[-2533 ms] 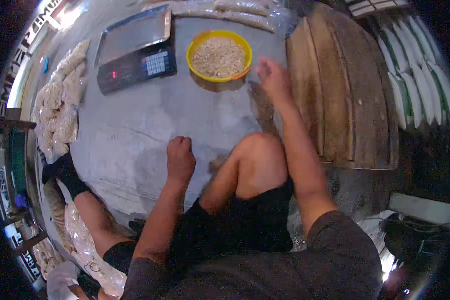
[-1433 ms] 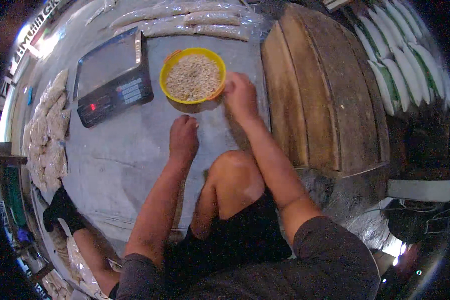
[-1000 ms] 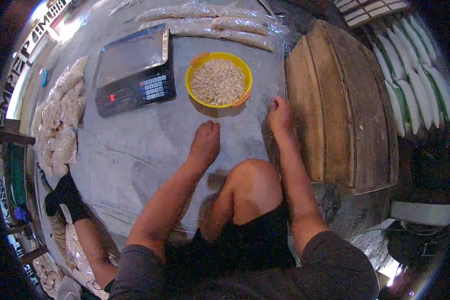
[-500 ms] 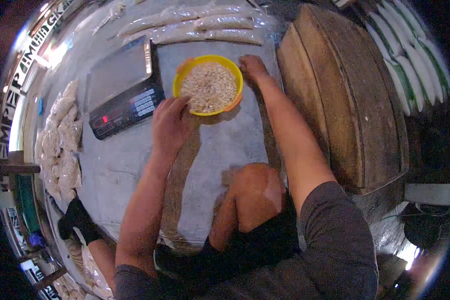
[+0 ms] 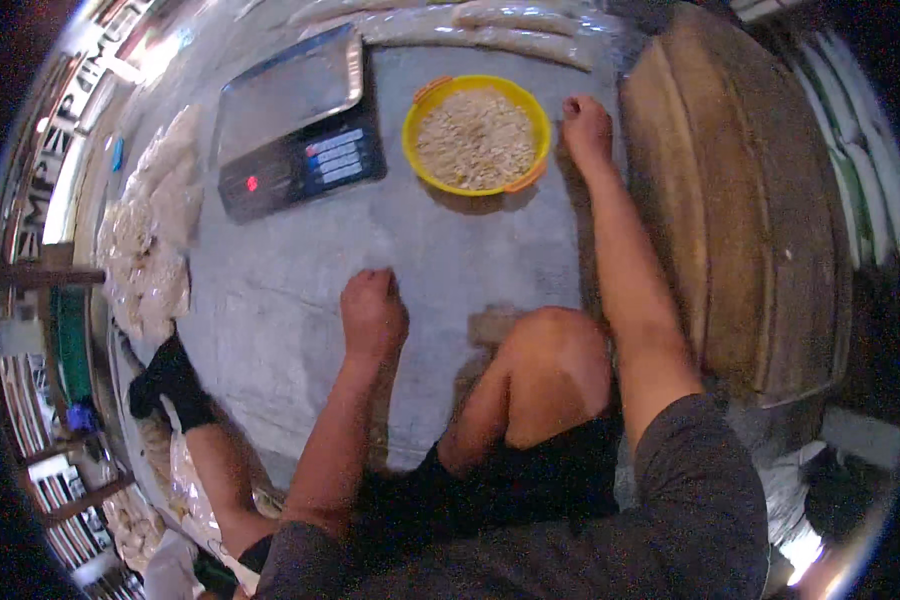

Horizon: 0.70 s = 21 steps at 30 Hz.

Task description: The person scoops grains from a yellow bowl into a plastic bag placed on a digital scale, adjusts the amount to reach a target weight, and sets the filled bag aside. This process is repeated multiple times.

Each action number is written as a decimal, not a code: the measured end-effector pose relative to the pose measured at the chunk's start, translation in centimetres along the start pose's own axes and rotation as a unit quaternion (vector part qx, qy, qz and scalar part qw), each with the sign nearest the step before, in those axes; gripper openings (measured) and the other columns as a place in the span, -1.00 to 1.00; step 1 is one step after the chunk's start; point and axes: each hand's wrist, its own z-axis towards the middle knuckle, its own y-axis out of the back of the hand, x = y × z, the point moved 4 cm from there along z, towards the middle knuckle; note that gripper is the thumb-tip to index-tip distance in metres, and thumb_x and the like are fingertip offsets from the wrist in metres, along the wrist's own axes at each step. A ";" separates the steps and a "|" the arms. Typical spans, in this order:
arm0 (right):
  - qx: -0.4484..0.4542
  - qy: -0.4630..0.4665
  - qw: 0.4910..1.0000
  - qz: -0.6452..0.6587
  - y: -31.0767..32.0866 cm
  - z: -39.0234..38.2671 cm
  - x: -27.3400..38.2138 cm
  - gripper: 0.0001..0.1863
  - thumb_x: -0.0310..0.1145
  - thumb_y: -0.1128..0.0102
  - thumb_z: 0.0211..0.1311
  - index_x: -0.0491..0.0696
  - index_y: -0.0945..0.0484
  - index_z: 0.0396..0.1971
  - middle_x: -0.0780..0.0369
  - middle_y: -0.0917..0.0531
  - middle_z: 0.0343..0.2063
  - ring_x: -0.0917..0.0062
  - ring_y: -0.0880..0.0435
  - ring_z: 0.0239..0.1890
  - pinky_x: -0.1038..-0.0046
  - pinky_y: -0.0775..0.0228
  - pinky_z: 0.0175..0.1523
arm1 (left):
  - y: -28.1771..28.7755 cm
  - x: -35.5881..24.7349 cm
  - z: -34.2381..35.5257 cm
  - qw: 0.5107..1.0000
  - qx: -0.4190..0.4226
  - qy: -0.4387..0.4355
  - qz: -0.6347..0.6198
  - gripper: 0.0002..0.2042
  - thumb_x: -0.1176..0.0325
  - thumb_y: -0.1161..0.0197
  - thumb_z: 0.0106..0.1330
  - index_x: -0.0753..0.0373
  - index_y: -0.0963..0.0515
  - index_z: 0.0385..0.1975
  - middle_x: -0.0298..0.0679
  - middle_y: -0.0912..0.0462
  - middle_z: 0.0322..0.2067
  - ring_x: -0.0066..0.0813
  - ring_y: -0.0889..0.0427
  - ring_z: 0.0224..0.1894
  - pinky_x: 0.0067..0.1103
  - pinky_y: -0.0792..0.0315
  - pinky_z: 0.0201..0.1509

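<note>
A yellow bowl (image 5: 477,191) with orange handles stands on the grey sheet, filled with pale, broken beige pieces (image 5: 475,135). Just right of it, close to the rim but apart, my right hand (image 5: 587,132) rests with its fingers curled in. My left hand (image 5: 373,315) is lower and to the left, over the sheet and away from the bowl, fingers closed. What either hand may hold is hidden. Left of the bowl sits a digital scale (image 5: 300,165) with a metal pan, a keypad and a lit red display; nothing lies on its pan.
Clear bags of pale goods lie in a row (image 5: 500,38) at the far edge and in a heap (image 5: 150,235) at the left. A large brown sack-like block (image 5: 740,210) flanks my right arm. My bare knee (image 5: 560,370) rises in front.
My left hand has drawn back from the bowl's rim toward me and closed. My right hand stays beside the bowl. The whole view has shifted, so the scene sits further right and higher.
</note>
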 end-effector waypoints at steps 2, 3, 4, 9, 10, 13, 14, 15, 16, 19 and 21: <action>-0.030 0.075 0.992 0.098 3.1 0.9 4.8 -0.79 -0.34 -0.26 0.29 -0.04 -0.69 -0.12 0.06 -0.76 -0.20 0.17 -0.76 -0.14 0.20 -0.56 -0.01 | -0.7 -0.3 -1.7 0.997 -0.067 -0.043 0.004 -0.97 0.58 -0.13 0.11 0.35 -0.50 -0.47 0.02 -0.55 -0.41 0.11 -0.54 -0.29 -0.10 -0.41 -0.20; 0.018 0.089 0.987 0.133 4.5 0.9 7.3 -0.77 -0.32 -0.27 0.29 -0.02 -0.69 -0.09 0.05 -0.76 -0.18 0.18 -0.76 -0.15 0.20 -0.57 -0.02 | -0.9 -0.2 -1.9 0.997 -0.062 -0.044 0.008 -0.98 0.58 -0.13 0.12 0.34 -0.49 -0.48 0.02 -0.53 -0.42 0.11 -0.53 -0.29 -0.10 -0.40 -0.20; 0.063 0.102 0.979 0.166 5.6 0.8 9.1 -0.75 -0.31 -0.29 0.29 0.00 -0.69 -0.06 0.05 -0.76 -0.17 0.20 -0.76 -0.15 0.21 -0.57 -0.02 | -0.8 -0.3 -1.9 0.997 -0.056 -0.048 0.010 -0.98 0.58 -0.13 0.12 0.33 -0.49 -0.48 0.02 -0.52 -0.42 0.11 -0.52 -0.30 -0.10 -0.40 -0.21; 0.154 -0.002 0.987 -0.049 0.5 0.9 -3.0 -0.69 -0.30 -0.25 0.29 -0.02 -0.68 0.00 0.03 -0.75 -0.15 0.19 -0.76 -0.12 0.21 -0.57 0.02 | -2.3 -1.9 -0.9 0.990 -0.023 -0.137 0.039 -0.95 0.60 -0.11 0.15 0.29 -0.47 -0.45 0.03 -0.50 -0.42 0.10 -0.51 -0.32 -0.11 -0.39 -0.21; 0.255 0.009 0.966 -0.040 -1.3 -0.1 0.4 -0.72 -0.32 -0.24 0.28 -0.04 -0.68 -0.04 0.03 -0.75 -0.17 0.15 -0.74 -0.12 0.19 -0.56 0.03 | -2.2 -0.4 -1.6 0.991 -0.012 -0.111 0.069 -0.94 0.61 -0.11 0.17 0.30 -0.47 -0.43 0.03 -0.51 -0.41 0.10 -0.51 -0.31 -0.12 -0.39 -0.21; 0.198 0.067 0.978 -0.024 -1.2 -5.0 2.7 -0.78 -0.34 -0.23 0.24 -0.08 -0.69 -0.17 0.02 -0.74 -0.24 0.08 -0.71 -0.14 0.16 -0.54 0.03 | -0.6 -2.2 -0.4 0.997 0.025 -0.033 0.072 -0.98 0.56 -0.12 0.27 0.30 -0.48 -0.38 0.02 -0.55 -0.37 0.08 -0.55 -0.27 -0.14 -0.41 -0.19; 0.123 0.094 0.988 -0.016 -1.1 -6.1 2.1 -0.80 -0.34 -0.23 0.23 -0.09 -0.69 -0.21 0.02 -0.73 -0.26 0.06 -0.70 -0.15 0.15 -0.54 0.02 | 0.5 -3.5 0.4 0.997 0.038 0.001 0.065 -0.98 0.53 -0.13 0.31 0.30 -0.49 -0.36 0.01 -0.57 -0.36 0.07 -0.56 -0.25 -0.16 -0.42 -0.18; 0.127 0.086 0.988 -0.023 -1.0 -6.6 1.6 -0.82 -0.34 -0.24 0.23 -0.10 -0.68 -0.25 0.02 -0.72 -0.28 0.06 -0.70 -0.17 0.15 -0.53 0.01 | 2.0 -4.2 1.9 0.996 -0.035 -0.076 0.019 -0.95 0.47 -0.16 0.34 0.31 -0.51 -0.33 0.01 -0.59 -0.34 0.08 -0.57 -0.22 -0.18 -0.43 -0.16; 0.133 0.078 0.987 -0.033 -0.7 -7.1 0.8 -0.83 -0.34 -0.24 0.23 -0.10 -0.68 -0.28 0.02 -0.72 -0.30 0.05 -0.69 -0.18 0.14 -0.53 0.00 | 3.1 -5.2 3.8 0.982 -0.107 -0.152 -0.032 -0.90 0.42 -0.19 0.37 0.32 -0.52 -0.29 0.01 -0.61 -0.32 0.08 -0.59 -0.19 -0.19 -0.45 -0.14; 0.038 0.001 0.999 0.015 1.7 -6.6 0.9 -0.82 -0.30 -0.26 0.24 -0.11 -0.68 -0.31 0.02 -0.71 -0.31 0.07 -0.70 -0.20 0.16 -0.54 -0.02 | 8.3 -12.2 9.5 0.969 -0.165 -0.145 -0.116 -0.85 0.36 -0.22 0.36 0.28 -0.55 -0.18 0.01 -0.64 -0.34 0.07 -0.63 -0.22 -0.20 -0.48 -0.13; 0.006 -0.018 0.993 0.115 4.0 -4.8 3.8 -0.80 -0.27 -0.28 0.24 -0.09 -0.69 -0.29 0.02 -0.71 -0.30 0.10 -0.72 -0.20 0.19 -0.55 -0.04 | 8.3 -13.3 13.2 0.973 -0.154 -0.143 -0.092 -0.83 0.37 -0.22 0.36 0.23 -0.56 -0.12 0.00 -0.65 -0.36 0.07 -0.65 -0.26 -0.18 -0.49 -0.15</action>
